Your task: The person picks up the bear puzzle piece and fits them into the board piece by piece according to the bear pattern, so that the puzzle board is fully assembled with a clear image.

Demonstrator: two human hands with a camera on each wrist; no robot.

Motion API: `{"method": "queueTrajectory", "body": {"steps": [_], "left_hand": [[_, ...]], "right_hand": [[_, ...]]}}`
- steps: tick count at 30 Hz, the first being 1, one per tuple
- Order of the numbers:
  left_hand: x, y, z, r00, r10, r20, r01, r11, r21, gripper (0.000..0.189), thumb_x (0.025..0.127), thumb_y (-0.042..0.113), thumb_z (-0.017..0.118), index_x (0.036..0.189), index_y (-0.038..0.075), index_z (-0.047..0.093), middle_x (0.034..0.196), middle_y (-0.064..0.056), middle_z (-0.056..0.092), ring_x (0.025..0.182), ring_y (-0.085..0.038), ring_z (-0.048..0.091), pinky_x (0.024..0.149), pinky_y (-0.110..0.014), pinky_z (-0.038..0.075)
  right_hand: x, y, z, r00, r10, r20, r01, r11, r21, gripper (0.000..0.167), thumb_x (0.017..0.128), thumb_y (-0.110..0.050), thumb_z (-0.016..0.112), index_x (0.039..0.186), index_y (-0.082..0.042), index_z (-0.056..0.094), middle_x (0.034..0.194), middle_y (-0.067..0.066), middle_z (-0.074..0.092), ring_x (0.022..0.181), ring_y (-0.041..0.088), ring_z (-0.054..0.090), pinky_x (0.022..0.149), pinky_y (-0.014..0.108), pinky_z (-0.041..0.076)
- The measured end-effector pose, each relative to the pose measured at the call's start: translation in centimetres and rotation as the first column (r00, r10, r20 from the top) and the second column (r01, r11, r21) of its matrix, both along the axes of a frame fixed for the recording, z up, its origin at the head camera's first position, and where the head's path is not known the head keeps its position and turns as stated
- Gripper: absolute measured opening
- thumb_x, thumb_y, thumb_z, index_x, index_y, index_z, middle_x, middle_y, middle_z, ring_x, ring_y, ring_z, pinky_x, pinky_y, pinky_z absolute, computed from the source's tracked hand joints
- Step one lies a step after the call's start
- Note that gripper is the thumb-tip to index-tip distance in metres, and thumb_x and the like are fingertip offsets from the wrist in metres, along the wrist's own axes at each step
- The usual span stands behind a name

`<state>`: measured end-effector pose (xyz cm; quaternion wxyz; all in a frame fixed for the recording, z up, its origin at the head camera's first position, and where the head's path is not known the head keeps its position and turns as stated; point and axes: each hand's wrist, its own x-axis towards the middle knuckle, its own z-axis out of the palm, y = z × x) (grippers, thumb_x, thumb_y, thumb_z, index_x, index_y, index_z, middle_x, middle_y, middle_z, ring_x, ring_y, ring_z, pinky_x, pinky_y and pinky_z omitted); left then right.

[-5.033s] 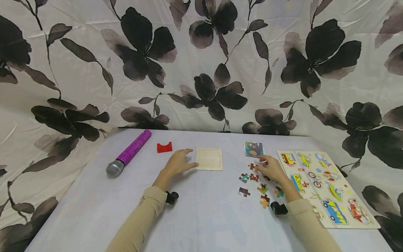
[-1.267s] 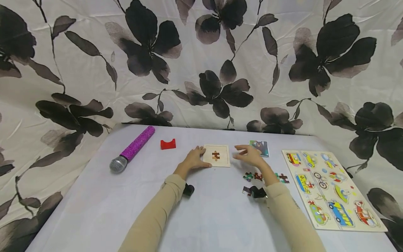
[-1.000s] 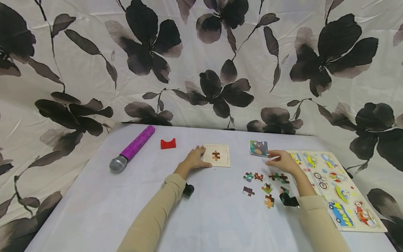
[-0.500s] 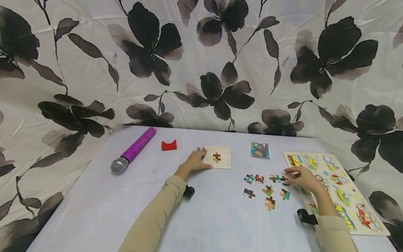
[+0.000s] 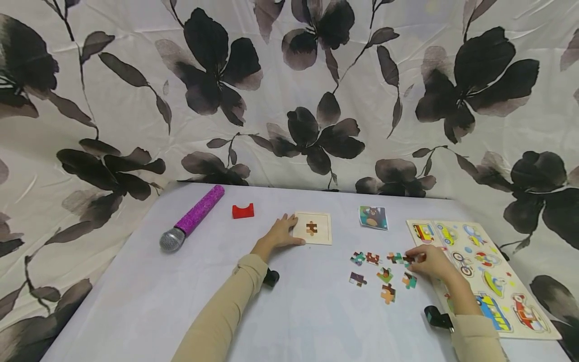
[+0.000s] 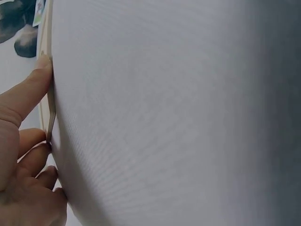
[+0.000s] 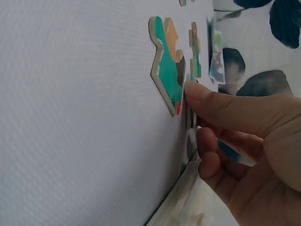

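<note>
In the head view, my left hand (image 5: 280,233) holds the left side of a small square wooden puzzle tray (image 5: 323,232), with one brown jigsaw piece (image 5: 311,228) lying inside it. The left wrist view shows thumb and fingers against the tray's edge (image 6: 45,42). At the right, my right hand (image 5: 429,261) pinches a dark brown jigsaw piece (image 5: 409,259) at table level, partly hidden by the fingertips. Close to that thumb in the right wrist view lies a green and orange jigsaw piece (image 7: 168,70). Several more loose pieces (image 5: 388,293) lie to the left.
A bear picture card (image 5: 373,217) lies behind the loose pieces. A vehicle puzzle board (image 5: 484,276) lies under the right forearm. Far left are a purple glittery microphone (image 5: 192,217) and a red block (image 5: 243,211) with a curved notch. A floral cloth hangs behind the table.
A brown piece has come to lie in the tray. My right hand has moved from beside the tray rightward to the loose pieces and closed on one. My left hand stays at the tray.
</note>
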<state>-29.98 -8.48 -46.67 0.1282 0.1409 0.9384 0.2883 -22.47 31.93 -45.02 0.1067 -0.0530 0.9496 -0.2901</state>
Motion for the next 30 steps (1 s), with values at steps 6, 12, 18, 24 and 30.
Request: {"method": "queueTrajectory", "body": {"steps": [6, 12, 18, 24, 30], "left_hand": [[-0.5, 0.0, -0.6, 1.0, 0.001, -0.002, -0.001, 1.0, 0.015, 0.086, 0.078, 0.037, 0.075, 0.144, 0.0, 0.034, 0.153, -0.015, 0.024, 0.142, -0.037, 0.012, 0.114, -0.051, 0.014], [-2.1, -0.3, -2.9, 1.0, -0.005, -0.025, 0.006, 0.999, 0.047, 0.095, 0.073, 0.051, 0.075, 0.145, 0.004, 0.035, 0.154, -0.012, 0.023, 0.143, -0.034, 0.009, 0.115, -0.05, 0.011], [-0.6, 0.1, -0.9, 1.0, 0.008, -0.019, -0.007, 0.999, 0.031, 0.083, 0.077, 0.031, 0.077, 0.142, -0.002, 0.037, 0.152, -0.017, 0.027, 0.142, -0.038, 0.014, 0.114, -0.051, 0.016], [0.0, 0.1, -0.5, 1.0, -0.013, -0.028, 0.014, 1.0, 0.023, 0.083, 0.079, 0.032, 0.075, 0.143, -0.003, 0.035, 0.152, -0.017, 0.026, 0.142, -0.037, 0.013, 0.115, -0.049, 0.013], [-0.2, 0.0, -0.7, 1.0, 0.013, -0.014, -0.012, 0.999, 0.052, 0.083, 0.078, 0.031, 0.076, 0.143, -0.002, 0.035, 0.152, -0.016, 0.025, 0.142, -0.037, 0.013, 0.114, -0.051, 0.014]], "right_hand": [[-0.3, 0.3, 0.2, 0.999, -0.029, -0.044, 0.025, 0.996, -0.091, 0.035, 0.078, -0.011, 0.075, 0.105, 0.008, 0.065, 0.082, 0.006, 0.059, 0.071, 0.018, 0.049, 0.058, 0.025, 0.042], [-1.6, 0.1, 0.7, 0.989, -0.126, -0.075, 0.097, 0.946, -0.309, 0.035, 0.09, -0.023, 0.065, 0.108, 0.008, 0.062, 0.087, 0.005, 0.065, 0.072, 0.01, 0.053, 0.06, 0.025, 0.049], [-3.2, -1.9, 0.9, 0.983, -0.181, 0.008, 0.142, 0.74, -0.657, 0.042, 0.093, -0.017, 0.06, 0.118, 0.015, 0.052, 0.086, -0.007, 0.064, 0.072, 0.004, 0.062, 0.068, 0.022, 0.056], [-4.6, -4.4, 1.0, 0.989, -0.126, 0.077, 0.132, 0.522, -0.842, 0.039, 0.093, -0.002, 0.054, 0.123, 0.021, 0.045, 0.089, 0.0, 0.065, 0.074, 0.01, 0.067, 0.072, 0.024, 0.056], [-5.8, -6.8, 0.8, 0.99, -0.082, 0.111, 0.136, 0.436, -0.89, 0.04, 0.094, -0.001, 0.053, 0.128, 0.017, 0.044, 0.091, 0.002, 0.067, 0.079, 0.012, 0.069, 0.077, 0.025, 0.055]]}}
